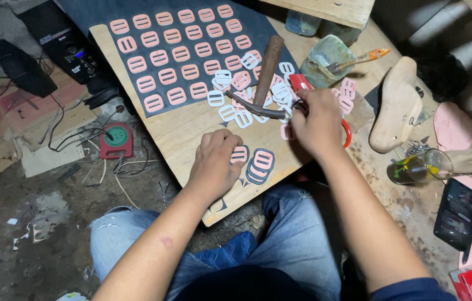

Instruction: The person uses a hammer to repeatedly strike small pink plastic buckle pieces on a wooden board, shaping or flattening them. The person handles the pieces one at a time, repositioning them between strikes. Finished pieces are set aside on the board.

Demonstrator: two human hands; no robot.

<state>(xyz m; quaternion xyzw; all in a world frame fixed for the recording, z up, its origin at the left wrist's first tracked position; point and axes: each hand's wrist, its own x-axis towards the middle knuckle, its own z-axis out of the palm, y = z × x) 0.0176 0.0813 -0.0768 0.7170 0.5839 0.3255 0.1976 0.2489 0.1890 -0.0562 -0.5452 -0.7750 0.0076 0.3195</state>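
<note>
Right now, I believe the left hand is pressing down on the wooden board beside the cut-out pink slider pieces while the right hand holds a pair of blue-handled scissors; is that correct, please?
Nearly. The head view shows the left hand pressing on the wooden board beside the cut-out pink slider pieces, as you say, but the scissors in the right hand have red handles, not blue.

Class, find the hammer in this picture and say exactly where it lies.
In the head view, the hammer lies on the wooden board, upper centre, among loose white buckles, its head beside the right hand.
</note>
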